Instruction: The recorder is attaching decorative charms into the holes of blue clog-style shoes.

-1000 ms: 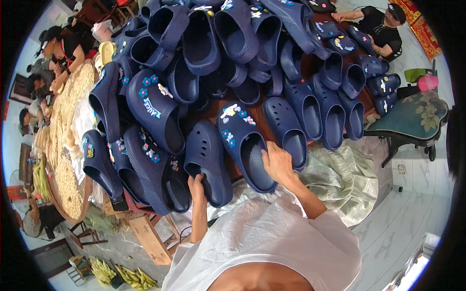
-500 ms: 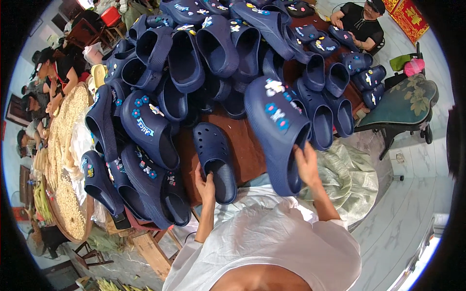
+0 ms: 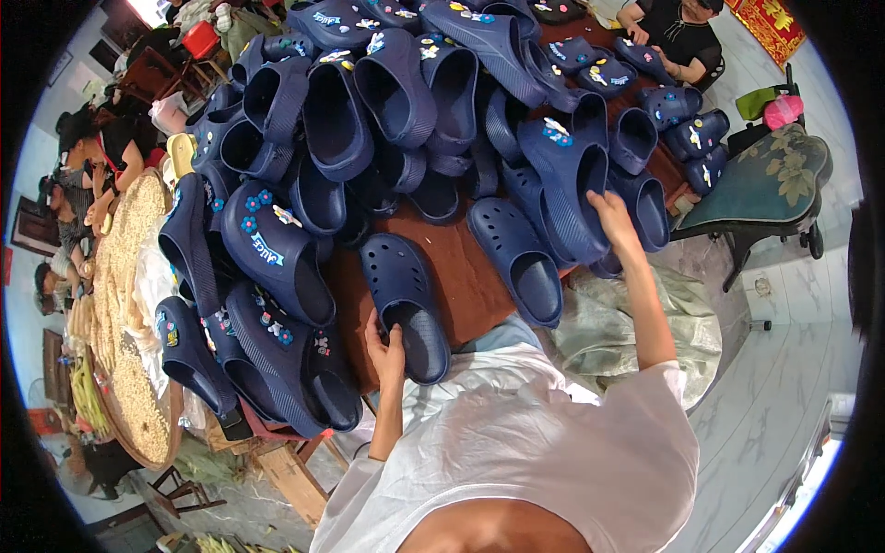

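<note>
A plain navy clog (image 3: 403, 304) lay sole-down on the brown worktop (image 3: 466, 276), its heel gripped by the closed fingers of the left hand (image 3: 384, 344). A decorated clog (image 3: 567, 180) was pressed against the pile by the right hand (image 3: 610, 214), fingers wrapped on its edge, seemingly to steady it.

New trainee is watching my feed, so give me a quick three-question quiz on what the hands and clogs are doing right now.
1. True or false: the left hand grips the heel end of a plain navy clog lying on the brown table.
2. Multiple choice: the right hand rests on A) a green chair, B) a decorated navy clog on the pile, C) a tray of grain.
3. Fill in: the plain clog lies with its opening facing ____.

Key: 1 true; 2 B; 3 up.
</note>
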Demonstrator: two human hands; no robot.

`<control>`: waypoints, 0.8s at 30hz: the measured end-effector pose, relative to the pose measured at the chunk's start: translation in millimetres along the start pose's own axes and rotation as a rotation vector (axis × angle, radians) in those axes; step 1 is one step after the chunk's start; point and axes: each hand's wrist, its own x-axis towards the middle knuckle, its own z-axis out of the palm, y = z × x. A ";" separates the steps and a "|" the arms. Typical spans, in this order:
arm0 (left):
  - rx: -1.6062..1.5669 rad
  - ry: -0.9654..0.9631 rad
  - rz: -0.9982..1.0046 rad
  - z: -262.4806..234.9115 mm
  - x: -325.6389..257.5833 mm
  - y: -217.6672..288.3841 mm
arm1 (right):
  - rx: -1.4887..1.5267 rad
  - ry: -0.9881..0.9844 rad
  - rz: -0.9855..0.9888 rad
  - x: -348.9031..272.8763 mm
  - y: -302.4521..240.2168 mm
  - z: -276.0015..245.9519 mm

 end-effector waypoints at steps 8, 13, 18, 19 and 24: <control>0.043 -0.001 0.035 -0.9 1.4 -10.5 | -0.026 0.026 0.144 58.2 -1.4 -12.5; 0.074 -0.048 0.055 2.9 1.6 1.4 | 0.058 -0.017 0.068 73.7 27.2 -27.2; 0.065 -0.029 0.070 -2.5 -0.5 0.2 | 0.227 -0.136 0.030 62.7 11.2 -8.4; 0.075 -0.026 0.052 -2.1 -1.3 2.7 | 0.295 -0.167 0.003 64.6 15.1 -10.3; 0.093 -0.014 0.087 1.3 -2.5 9.7 | 0.217 -0.144 0.062 69.5 7.5 -3.7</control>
